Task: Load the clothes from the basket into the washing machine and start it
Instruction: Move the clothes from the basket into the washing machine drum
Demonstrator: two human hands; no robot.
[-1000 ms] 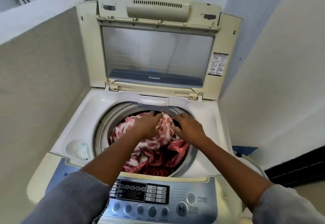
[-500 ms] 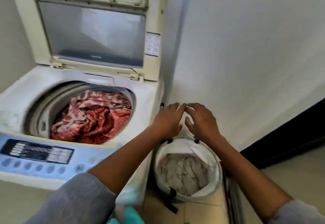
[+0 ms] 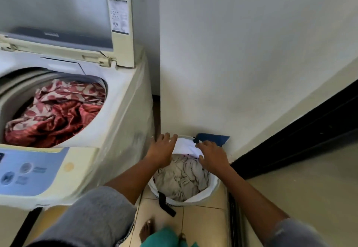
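Basket [image 3: 201,198] stands on the floor [image 3: 203,223] just beside the washing machine [image 3: 120,126] for short reach; my left hand [image 3: 161,150] and right hand [image 3: 213,154] hover relaxed over its grey clothes [image 3: 182,177], grasping nothing yet.

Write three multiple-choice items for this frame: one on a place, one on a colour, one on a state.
1. Where does the basket stand relative to the washing machine? A) on top of it B) on the floor beside it C) behind it
2. What colour is the fabric in the drum? A) red and white B) plain blue C) green
3. How is the lid? A) shut B) removed C) raised open
Answers: B, the basket sits on the floor right of the machine; A, red-and-white patterned cloth lies in the drum; C, the lid stands upright behind the opening.
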